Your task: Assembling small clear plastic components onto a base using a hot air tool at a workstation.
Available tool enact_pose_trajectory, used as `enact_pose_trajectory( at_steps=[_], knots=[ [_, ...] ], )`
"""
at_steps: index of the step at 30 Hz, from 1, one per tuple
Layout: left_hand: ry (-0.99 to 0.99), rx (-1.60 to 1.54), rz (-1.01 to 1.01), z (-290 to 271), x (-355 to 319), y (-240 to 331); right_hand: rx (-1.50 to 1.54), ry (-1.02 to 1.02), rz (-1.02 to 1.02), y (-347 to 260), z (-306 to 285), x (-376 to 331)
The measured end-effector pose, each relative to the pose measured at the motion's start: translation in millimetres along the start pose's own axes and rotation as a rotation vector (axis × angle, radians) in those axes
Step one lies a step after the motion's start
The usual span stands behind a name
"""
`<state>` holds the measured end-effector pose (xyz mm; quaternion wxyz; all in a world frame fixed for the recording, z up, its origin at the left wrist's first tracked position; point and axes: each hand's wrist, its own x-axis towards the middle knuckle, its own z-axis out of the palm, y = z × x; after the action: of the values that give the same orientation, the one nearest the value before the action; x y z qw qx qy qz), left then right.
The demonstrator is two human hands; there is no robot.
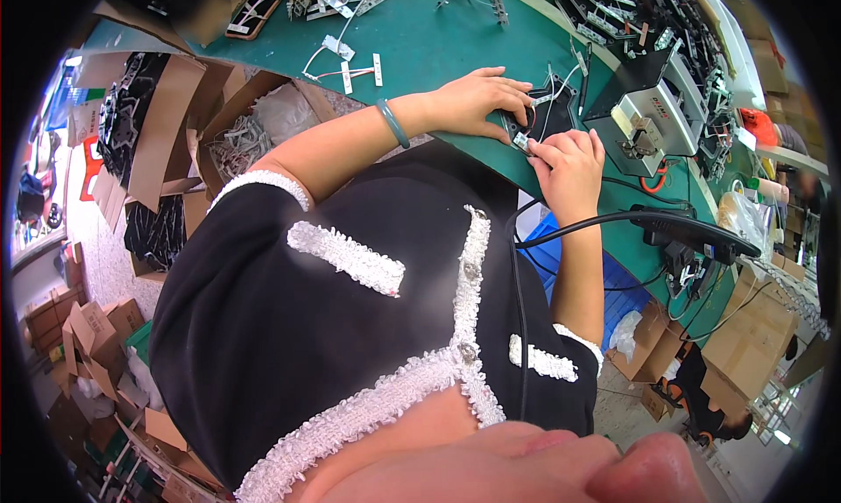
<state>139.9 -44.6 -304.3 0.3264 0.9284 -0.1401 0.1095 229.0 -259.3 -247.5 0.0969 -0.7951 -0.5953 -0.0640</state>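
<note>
My left hand [477, 102] lies at the near edge of the green table, a bracelet [392, 123] on its wrist. Its thumb and fingers press around one end of a flat black frame [561, 109] with thin wires over it. My right hand [571, 168] has its thumb and fingertips closed on a small white module [521, 141] at the frame's near corner, close to the left thumb. A white wire [550, 109] loops up from the frame. What the fingertips cover underneath is hidden.
A grey metal box-like device [653, 122] stands right of my hands. White modules on wires [361, 72] lie to the left on the table [420, 43]. Black frames with modules [631, 8] are heaped at the far right. A black cable [569, 229] crosses near my right forearm.
</note>
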Motion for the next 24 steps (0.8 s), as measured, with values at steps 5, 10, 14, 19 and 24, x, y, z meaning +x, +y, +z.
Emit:
enact_pose_trajectory(
  at_steps=[5, 10, 14, 19, 24],
  knots=[
    [-0.009, -0.010, -0.026, -2.5, 0.7, 2.6, 0.133, 0.170, -0.046, 10.5, 17.6, -13.0],
    [0.008, 0.005, -0.014, -1.3, 1.1, 2.2, 0.309, 0.183, -0.072, 24.4, 16.1, -6.1],
    [0.002, 0.020, -0.017, -1.1, 0.9, 1.4, 0.394, 0.069, -0.017, 25.8, 12.0, -0.7],
    [0.013, 0.013, 0.000, 0.1, 1.0, 0.4, 0.662, 0.031, 0.087, 28.1, 9.6, -2.2],
    [0.013, 0.013, -0.010, 0.5, 0.6, -0.4, 0.442, 0.070, 0.036, 20.5, 9.4, -4.6]
  ],
)
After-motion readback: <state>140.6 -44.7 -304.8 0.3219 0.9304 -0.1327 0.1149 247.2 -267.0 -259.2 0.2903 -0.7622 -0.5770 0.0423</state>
